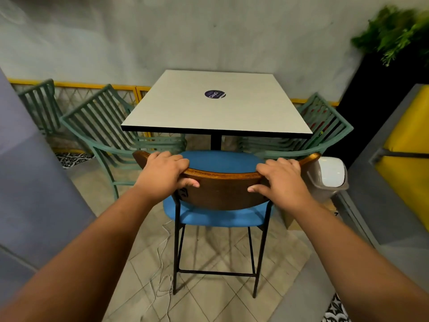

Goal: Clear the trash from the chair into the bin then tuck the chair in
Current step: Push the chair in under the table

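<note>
Both hands on the chair (220, 196) backrest: left hand (163, 175) and right hand (282, 180) each curl over the top edge of the curved wooden back, fingers in front, thumbs on the rear face. The chair faces the table (216, 105), its blue seat partly under the near edge, back legs well out on the tiled floor. No trash visible on what shows of the seat, so the clearing step looks done; the bin (329, 175), white swing lid, sits just right of the chair, near the backrest's right tip. What's left is the tuck-in. Handling guess: plywood back on a thin black metal frame, stiff, moderately light, tall and narrow so somewhat tippy if pushed from high up. Grip at the two ends of the top rail is right for steering; push level, slight lift to keep the legs from catching on tile joints. Watch the loose white cord (162, 263) on the floor by the left rear leg and the green slatted chairs (109, 119) on both sides.
</note>
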Available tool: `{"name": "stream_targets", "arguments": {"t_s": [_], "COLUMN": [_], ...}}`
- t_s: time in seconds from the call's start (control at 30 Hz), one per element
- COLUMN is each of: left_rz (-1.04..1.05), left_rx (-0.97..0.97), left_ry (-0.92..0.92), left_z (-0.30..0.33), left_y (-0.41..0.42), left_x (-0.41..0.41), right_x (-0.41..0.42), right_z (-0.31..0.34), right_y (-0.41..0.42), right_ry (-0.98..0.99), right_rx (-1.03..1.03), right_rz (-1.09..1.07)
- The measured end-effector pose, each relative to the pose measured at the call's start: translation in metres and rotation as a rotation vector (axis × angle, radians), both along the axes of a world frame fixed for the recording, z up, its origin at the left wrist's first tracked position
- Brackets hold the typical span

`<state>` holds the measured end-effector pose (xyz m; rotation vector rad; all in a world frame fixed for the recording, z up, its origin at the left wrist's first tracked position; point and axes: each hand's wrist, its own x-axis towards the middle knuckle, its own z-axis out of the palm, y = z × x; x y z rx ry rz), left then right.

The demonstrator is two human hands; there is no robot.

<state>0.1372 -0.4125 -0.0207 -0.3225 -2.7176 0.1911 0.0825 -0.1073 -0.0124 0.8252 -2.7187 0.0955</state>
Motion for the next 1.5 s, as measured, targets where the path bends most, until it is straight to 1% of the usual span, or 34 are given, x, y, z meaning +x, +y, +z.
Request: {"name": "stream_targets", "arguments": {"t_s": [0.27,0.73,1.1,1.5], "left_rz": [0.035,0.040,0.063,0.029], "left_rx": [-0.011,0.009,0.029,0.033], "left_ry": [-0.069,-0.102,-0.103,-0.043], "left_z": [0.004,0.005,0.007,0.000], "left_y": [-0.007,-0.018,-0.020,-0.029], "left_x": [-0.035,-0.078,-0.097,-0.120], "right_x": [-0.035,-0.081,-0.101,-0.124], "right_z": [0.003,0.007,0.010,0.006], "right_y": [-0.011,-0.026,-0.031,-0.035], "right_ry": [-0.043,-0.059,-0.077,-0.053], "right_rx": [0.042,0.068,0.065,0.039], "right_rz": [-0.027,-0.058,-0.062,-0.040]}}
